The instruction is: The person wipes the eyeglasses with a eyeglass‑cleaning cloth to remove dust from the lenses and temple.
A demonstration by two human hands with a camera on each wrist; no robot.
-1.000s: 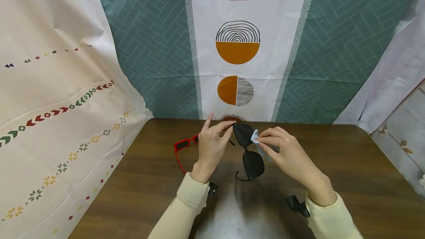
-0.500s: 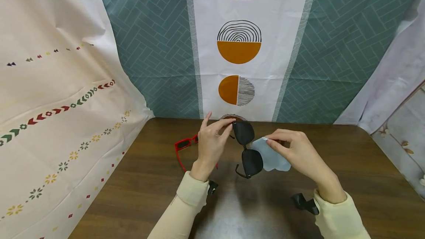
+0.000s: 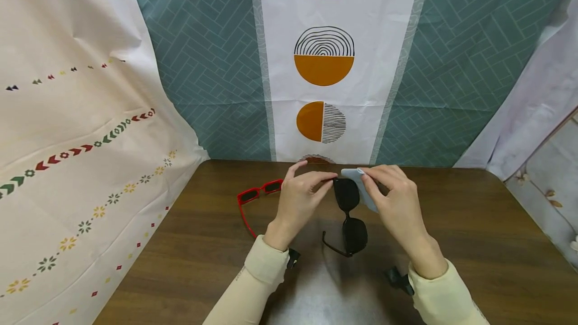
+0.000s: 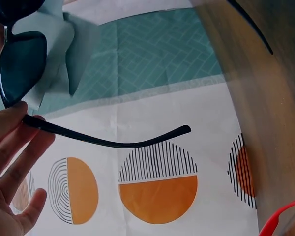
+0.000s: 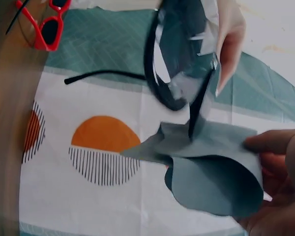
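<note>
While the left hand [image 3: 299,203] pinches the black sunglasses [image 3: 352,227] at a corner of the frame, near the hinge, with the little finger stretched away, the right hand [image 3: 398,197] has thumb and fingers clamped on a thin pale blue cloth [image 3: 367,195]; I count the clock as the head camera sees it, with the black sunglasses at its centre. They are held in the air above the brown table [image 3: 474,229], between the two hands, tilted so that one lens is above the other; the frame contains both dark lenses in its rims; in the left wrist view one temple [image 4: 128,145] reaches free from the fingers toward three o'clock. The left hand is between nine and ten o'clock, the right hand between two and three; the cloth is toward one o'clock, just beside the upper lens, bent; whether it touches this lens, I cannot tell. Also between nine and ten, but farther out, the red sunglasses [image 3: 250,196] lie on the table, dark lenses set in them, partly hidden behind the left arm; at twelve o'clock, behind the table, hangs a teal and white curtain [image 3: 217,89].
</note>
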